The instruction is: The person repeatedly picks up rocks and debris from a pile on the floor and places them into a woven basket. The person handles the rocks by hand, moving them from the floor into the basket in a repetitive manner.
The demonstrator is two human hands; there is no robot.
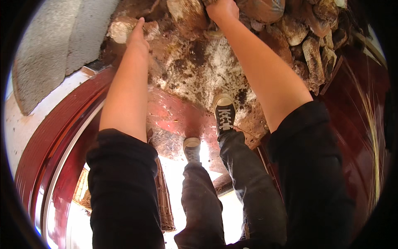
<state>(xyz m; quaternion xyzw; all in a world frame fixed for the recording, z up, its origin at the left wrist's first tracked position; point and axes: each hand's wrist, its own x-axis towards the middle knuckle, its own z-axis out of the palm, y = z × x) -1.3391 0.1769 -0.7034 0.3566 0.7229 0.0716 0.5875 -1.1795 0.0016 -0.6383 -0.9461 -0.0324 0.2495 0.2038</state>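
My left hand [136, 39] is stretched forward over a pale, soil-stained lump [119, 29]; parts of the lump show on both sides of it. One finger points away from me, and the others are hidden. My right hand [223, 11] reaches into a heap of dirt-caked lumps [292, 31] at the top of the view. Its fingers are curled and partly cut off by the frame, so what they grip is unclear. Between the hands lies a large brown-and-white lump [188, 15]. Beside my right hand is a rounded brown lump [264, 11] with a shiny surface.
My shoes [224, 112] stand on a dirty sheet [199, 71] and reddish floor [171, 109]. Grey carpet [77, 34] lies left, above a dark red ridged frame [56, 112]. A wicker basket [164, 199] is by my left leg. Long dry stalks [374, 140] lean at right.
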